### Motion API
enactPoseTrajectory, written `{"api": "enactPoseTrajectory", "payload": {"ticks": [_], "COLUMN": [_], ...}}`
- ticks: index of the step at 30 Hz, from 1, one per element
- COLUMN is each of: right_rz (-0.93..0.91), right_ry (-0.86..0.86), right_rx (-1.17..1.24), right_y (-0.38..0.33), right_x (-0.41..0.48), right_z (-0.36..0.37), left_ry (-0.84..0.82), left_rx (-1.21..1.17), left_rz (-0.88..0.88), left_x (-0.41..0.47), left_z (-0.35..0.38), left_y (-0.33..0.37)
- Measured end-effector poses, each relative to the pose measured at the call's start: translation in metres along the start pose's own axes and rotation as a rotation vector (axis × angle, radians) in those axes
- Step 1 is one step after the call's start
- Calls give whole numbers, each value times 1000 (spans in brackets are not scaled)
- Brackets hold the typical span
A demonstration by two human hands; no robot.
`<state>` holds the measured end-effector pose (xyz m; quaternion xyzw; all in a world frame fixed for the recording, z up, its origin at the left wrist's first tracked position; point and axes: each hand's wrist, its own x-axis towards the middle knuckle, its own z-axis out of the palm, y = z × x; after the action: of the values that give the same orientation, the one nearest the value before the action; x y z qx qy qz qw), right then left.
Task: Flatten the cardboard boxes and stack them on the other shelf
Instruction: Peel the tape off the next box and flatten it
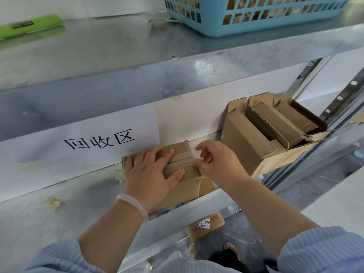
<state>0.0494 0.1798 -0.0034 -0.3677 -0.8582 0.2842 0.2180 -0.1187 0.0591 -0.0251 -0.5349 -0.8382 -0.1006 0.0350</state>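
Shelving fills my view: a grey galvanised metal shelf (65, 196) at working height, with a second steel deck (118, 46) above it. A white paper sign with black printed characters (78, 146) is fixed along the back.

To the right sits an open brown cardboard carton (244, 142) packed with upright folded cardboard pieces (275, 123); I judge these to be boxes already flattened, so part of the job looks done.

Nearer the front edge of the working shelf lies a small brown taped cardboard box (183, 186), not yet collapsed. My left hand (149, 174) presses flat on its top, fingers spread, steadying rather than gripping. My right hand (214, 160) has its grip pinched on a strip of clear packing tape (191, 160) at the box's right end, apparently peeling it. Removing the tape, flattening this box and stacking it are left.

Below the shelf edge another brown cardboard box with a white handwritten label (204, 225) rests on the floor; whether it awaits flattening I cannot tell.

On the upper deck stands a light blue plastic lattice basket (246, 18), and far left a lime green plastic object (29, 24). The metal is scuffed, with yellowish crumbs (53, 201) scattered on it.
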Motion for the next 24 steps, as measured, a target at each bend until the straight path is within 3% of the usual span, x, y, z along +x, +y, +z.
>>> {"api": "enactPoseTrajectory", "payload": {"ticks": [3, 8, 14, 18, 24], "right_rz": [-10, -65, 104, -2, 101], "right_ry": [65, -93, -145, -199, -333], "right_rx": [-27, -110, 17, -26, 255], "right_y": [-2, 2, 4, 2, 5], "right_x": [2, 8, 10, 12, 8], "right_z": [-1, -8, 1, -1, -13], "left_ry": [-5, -25, -98, -97, -87], "left_rx": [0, -12, -15, -25, -23], "left_rz": [5, 18, 36, 25, 22], "left_x": [-1, 0, 0, 0, 0], "left_z": [0, -2, -4, -6, -5], "left_y": [0, -2, -4, -3, -3]}}
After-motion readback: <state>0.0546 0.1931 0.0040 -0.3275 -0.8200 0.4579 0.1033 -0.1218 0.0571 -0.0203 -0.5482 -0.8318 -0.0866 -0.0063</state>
